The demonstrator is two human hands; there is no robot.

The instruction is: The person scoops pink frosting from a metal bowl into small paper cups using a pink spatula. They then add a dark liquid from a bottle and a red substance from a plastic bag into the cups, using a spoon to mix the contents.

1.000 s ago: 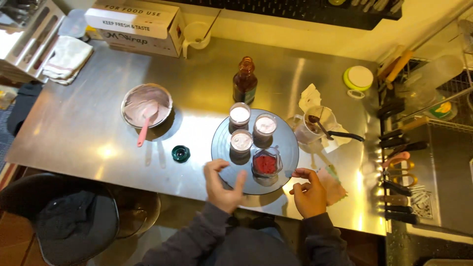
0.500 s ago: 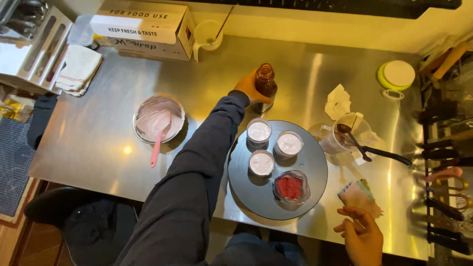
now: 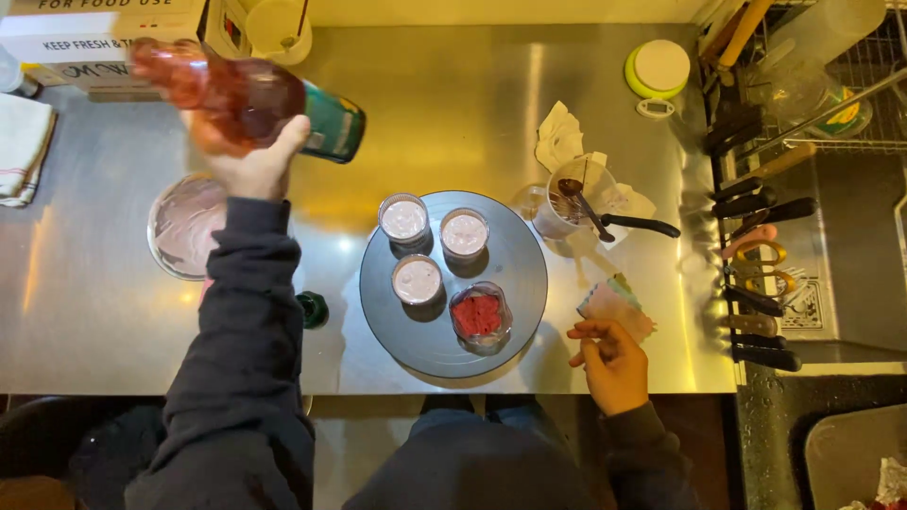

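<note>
My left hand grips a reddish syrup bottle with a green label, lifted above the steel counter and tipped on its side, blurred by motion. My right hand rests near the counter's front edge with fingers curled, next to a folded pastel cloth; I cannot tell if it pinches anything. Between them lies a round grey plate carrying three small cups of pale pink cream and a glass of red filling.
A metal bowl with pink residue sits at the left, partly under my sleeve. A small green cap lies by the plate. A measuring cup with a spoon, crumpled paper, a lime-rimmed lid, a cardboard box and a knife rack surround the area.
My left hand lifted the bottle off the counter's far side and swung it up to the left, tilting it. My right hand stayed by the folded cloth.
</note>
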